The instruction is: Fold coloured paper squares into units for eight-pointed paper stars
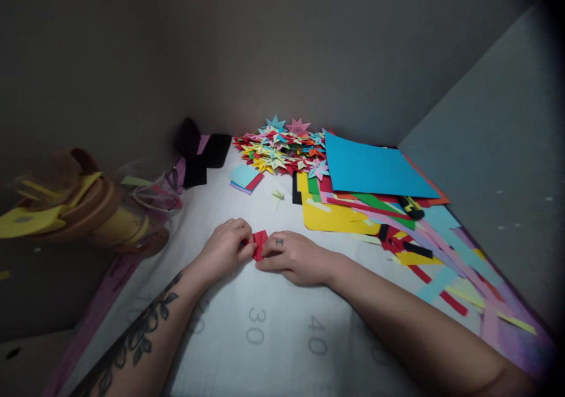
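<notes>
Between my two hands lies a small folded piece of red paper (259,244), low over the white numbered sheet. My left hand (229,247) pinches its left side with thumb and fingers. From the right, my right hand (293,257) presses its fingertips on the paper's other edge. My fingers partly cover the folds. Just beyond my hands sit a small pale green folded paper (278,194) and a short stack of coloured paper squares (246,176).
A heap of folded paper stars (282,147) stands against the back wall. Right of it are a blue sheet (375,164), a cutter knife (411,207) and scattered paper strips (445,291). A black phone-like slab (217,151) and a brown-rimmed container (110,209) are at left.
</notes>
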The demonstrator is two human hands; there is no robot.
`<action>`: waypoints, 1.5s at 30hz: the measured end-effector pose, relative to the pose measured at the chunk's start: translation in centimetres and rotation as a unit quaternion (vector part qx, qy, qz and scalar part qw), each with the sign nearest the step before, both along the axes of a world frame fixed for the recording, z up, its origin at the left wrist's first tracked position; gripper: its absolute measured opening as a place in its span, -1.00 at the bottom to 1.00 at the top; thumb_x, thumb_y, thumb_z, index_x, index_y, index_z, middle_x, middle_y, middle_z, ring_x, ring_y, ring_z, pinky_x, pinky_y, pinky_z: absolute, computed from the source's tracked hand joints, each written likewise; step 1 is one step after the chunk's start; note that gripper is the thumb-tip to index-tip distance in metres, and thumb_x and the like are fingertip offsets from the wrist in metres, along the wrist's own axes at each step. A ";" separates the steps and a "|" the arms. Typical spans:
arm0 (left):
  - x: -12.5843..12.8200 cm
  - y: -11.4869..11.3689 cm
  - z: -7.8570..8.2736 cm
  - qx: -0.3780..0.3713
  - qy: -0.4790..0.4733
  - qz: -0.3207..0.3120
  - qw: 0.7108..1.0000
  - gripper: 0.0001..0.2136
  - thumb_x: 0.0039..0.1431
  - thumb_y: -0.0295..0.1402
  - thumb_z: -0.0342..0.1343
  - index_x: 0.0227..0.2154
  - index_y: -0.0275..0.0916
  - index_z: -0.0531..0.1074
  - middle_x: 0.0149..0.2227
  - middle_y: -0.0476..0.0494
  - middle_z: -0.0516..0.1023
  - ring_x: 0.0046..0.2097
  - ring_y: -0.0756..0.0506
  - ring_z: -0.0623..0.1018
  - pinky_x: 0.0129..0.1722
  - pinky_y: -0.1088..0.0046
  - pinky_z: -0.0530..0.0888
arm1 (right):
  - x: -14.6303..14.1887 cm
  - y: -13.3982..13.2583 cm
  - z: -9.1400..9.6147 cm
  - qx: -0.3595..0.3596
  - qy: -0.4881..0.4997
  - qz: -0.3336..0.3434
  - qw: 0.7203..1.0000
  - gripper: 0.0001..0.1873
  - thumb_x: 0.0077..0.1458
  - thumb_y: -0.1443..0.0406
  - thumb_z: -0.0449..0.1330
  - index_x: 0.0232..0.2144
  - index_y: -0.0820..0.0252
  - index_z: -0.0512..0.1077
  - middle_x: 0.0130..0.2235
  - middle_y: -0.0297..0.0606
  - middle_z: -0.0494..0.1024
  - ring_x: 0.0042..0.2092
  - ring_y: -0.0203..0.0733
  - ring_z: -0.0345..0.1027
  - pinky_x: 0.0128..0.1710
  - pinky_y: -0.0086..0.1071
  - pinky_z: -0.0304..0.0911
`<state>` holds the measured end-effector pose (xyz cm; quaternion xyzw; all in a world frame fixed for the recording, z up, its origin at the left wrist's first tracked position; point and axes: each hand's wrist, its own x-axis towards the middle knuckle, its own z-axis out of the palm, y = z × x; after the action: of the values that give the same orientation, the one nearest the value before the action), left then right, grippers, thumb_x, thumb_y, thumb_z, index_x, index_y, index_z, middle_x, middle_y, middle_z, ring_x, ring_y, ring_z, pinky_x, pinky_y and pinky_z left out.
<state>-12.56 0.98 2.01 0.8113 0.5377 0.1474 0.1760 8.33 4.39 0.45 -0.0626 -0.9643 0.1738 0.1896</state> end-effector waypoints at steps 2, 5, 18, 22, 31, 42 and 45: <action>0.1 0.0 0.0 -0.001 -0.001 0.004 1.000 -0.93 0.05 -0.44 0.02 -0.51 -0.23 0.35 -0.40 -0.09 0.41 -0.30 -0.09 0.38 -0.27 0.39 0.30 | 0.0 0.0 0.0 0.001 -0.002 -0.003 1.000 -0.75 0.21 0.35 0.01 -0.19 0.12 0.48 -0.21 -0.21 0.51 -0.13 -0.19 0.28 -0.13 -0.28 0.18; 0.2 0.0 -0.1 0.000 -0.002 0.012 1.000 -0.93 0.04 -0.45 0.02 -0.52 -0.23 0.34 -0.41 -0.09 0.41 -0.31 -0.09 0.38 -0.28 0.39 0.30 | -0.1 0.0 0.0 0.005 -0.004 -0.006 1.000 -0.77 0.18 0.36 0.03 -0.22 0.12 0.48 -0.23 -0.22 0.51 -0.16 -0.20 0.27 -0.15 -0.29 0.17; 0.3 0.1 -0.1 0.002 -0.017 0.020 1.000 -0.91 0.03 -0.45 0.03 -0.54 -0.22 0.36 -0.43 -0.07 0.41 -0.33 -0.08 0.39 -0.30 0.40 0.31 | -0.1 0.0 0.2 0.017 -0.022 -0.010 1.000 -0.77 0.12 0.41 0.07 -0.24 0.09 0.48 -0.22 -0.26 0.49 -0.17 -0.21 0.26 -0.13 -0.30 0.15; 0.3 0.1 -0.1 0.001 -0.019 0.022 1.000 -0.90 0.04 -0.44 0.03 -0.55 -0.22 0.36 -0.44 -0.07 0.40 -0.33 -0.07 0.39 -0.31 0.41 0.31 | -0.1 0.0 0.3 0.020 -0.028 -0.010 0.999 -0.79 0.12 0.40 0.08 -0.25 0.09 0.48 -0.22 -0.26 0.49 -0.17 -0.22 0.26 -0.14 -0.31 0.15; 0.4 -0.1 -0.4 0.005 0.000 0.036 0.999 -0.92 0.03 -0.45 0.06 -0.53 -0.22 0.36 -0.41 -0.09 0.41 -0.32 -0.09 0.39 -0.29 0.38 0.31 | -0.2 -0.2 0.3 0.015 -0.027 -0.007 1.000 -0.79 0.10 0.42 0.09 -0.25 0.12 0.47 -0.16 -0.24 0.51 -0.11 -0.18 0.26 -0.10 -0.27 0.16; -0.7 0.1 -0.4 0.023 0.008 0.126 0.992 -0.87 0.04 -0.29 0.16 -0.43 -0.20 0.34 -0.29 -0.13 0.39 -0.22 -0.16 0.36 -0.23 0.31 0.31 | -0.1 -0.8 0.6 -0.004 -0.033 0.012 0.999 -0.80 0.10 0.43 0.07 -0.28 0.16 0.47 -0.06 -0.26 0.53 -0.13 -0.15 0.27 -0.10 -0.23 0.16; -0.7 0.0 -0.5 0.033 0.017 0.150 0.988 -0.90 0.06 -0.32 0.14 -0.41 -0.20 0.35 -0.31 -0.12 0.40 -0.22 -0.16 0.37 -0.24 0.32 0.31 | 0.0 -1.1 1.0 -0.008 -0.034 0.014 0.999 -0.81 0.05 0.46 0.10 -0.33 0.16 0.46 -0.11 -0.29 0.55 -0.15 -0.15 0.24 -0.09 -0.22 0.13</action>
<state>-13.30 0.95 1.52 0.7293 0.6509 0.1760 0.1159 8.29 3.32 1.42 -0.0565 -0.9697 0.1816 0.1535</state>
